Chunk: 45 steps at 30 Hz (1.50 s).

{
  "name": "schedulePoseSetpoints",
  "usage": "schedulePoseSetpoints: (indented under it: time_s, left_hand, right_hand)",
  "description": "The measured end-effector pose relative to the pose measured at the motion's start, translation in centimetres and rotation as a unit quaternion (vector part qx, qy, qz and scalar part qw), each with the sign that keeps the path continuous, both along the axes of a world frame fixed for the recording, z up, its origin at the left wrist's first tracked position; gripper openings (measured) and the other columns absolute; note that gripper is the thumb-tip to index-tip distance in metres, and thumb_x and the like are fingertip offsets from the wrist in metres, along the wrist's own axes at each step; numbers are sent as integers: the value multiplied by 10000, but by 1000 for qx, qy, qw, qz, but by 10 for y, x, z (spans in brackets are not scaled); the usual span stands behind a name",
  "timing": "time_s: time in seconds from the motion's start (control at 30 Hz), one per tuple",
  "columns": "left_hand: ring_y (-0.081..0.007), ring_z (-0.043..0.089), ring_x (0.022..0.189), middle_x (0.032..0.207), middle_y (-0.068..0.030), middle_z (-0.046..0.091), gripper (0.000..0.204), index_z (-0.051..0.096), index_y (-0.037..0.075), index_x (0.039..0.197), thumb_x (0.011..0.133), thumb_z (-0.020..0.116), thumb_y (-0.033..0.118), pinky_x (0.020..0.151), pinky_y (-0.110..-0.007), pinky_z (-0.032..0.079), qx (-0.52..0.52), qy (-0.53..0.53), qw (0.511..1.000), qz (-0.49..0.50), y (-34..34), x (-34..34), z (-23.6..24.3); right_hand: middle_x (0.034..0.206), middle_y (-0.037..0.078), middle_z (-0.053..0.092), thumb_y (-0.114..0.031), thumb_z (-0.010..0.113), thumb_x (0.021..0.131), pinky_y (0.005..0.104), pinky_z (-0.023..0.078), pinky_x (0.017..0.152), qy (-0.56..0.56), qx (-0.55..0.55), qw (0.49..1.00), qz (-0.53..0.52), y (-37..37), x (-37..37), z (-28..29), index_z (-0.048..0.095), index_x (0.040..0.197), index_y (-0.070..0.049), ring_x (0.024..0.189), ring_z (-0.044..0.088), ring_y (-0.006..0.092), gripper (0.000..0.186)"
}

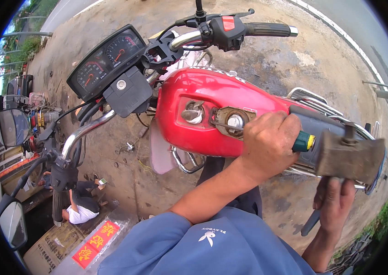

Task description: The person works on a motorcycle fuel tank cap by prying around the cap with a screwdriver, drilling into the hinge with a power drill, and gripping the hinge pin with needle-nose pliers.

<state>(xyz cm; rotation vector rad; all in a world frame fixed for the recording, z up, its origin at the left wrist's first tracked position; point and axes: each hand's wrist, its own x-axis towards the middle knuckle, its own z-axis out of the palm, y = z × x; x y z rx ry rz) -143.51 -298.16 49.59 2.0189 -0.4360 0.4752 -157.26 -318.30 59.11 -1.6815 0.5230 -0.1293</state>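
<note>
From the head camera, the left hand [271, 140] is wrapped around a green, yellow-ended tool handle [302, 141] over the red metal motorcycle tank [217, 91], just beside the round silver fuel-cap lock [235, 122]; the fist probably hides part of the tool. The right hand [334, 199] grips a brown, blocky-headed hammer [357, 158] near the handle's end.

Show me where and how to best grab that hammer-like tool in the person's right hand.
Hold the hammer-like tool by its slim dark handle, probably from below, the person's own side, where the right hand grips it. The handle's end slants out past the fingers and looks thin enough to wrap, while the blocky metal head above looks too wide to hold comfortably.
</note>
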Motion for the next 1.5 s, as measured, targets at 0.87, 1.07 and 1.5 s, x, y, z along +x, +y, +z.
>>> schedulePoseSetpoints:
  time_s: [0.87,1.07,1.5]
  left_hand:
    - [-272,575,631,722,-81,539,280,572,93,745,548,768,126,595,-390,463,67,16,995,-76,-3,-29,-11]
    - [-260,561,622,703,-72,520,256,556,98,737,566,744,134,581,-384,441,73,12,993,-88,-1,-31,-11]
    - [-270,576,640,740,-77,552,286,585,94,767,552,769,138,593,-396,453,51,12,995,-88,1,-32,-14]
  right_hand:
    - [649,41,451,-390,533,1088,250,391,359,29,80,994,-66,5,-36,-39,474,1032,-58,424,425,105,342]
    - [636,70,461,-397,566,1073,268,416,365,33,91,994,-55,12,-35,-37,438,958,-52,437,453,132,386]
    - [646,32,436,-395,524,1092,240,375,370,30,71,996,-42,9,-50,-42,471,1083,-62,426,409,95,337]
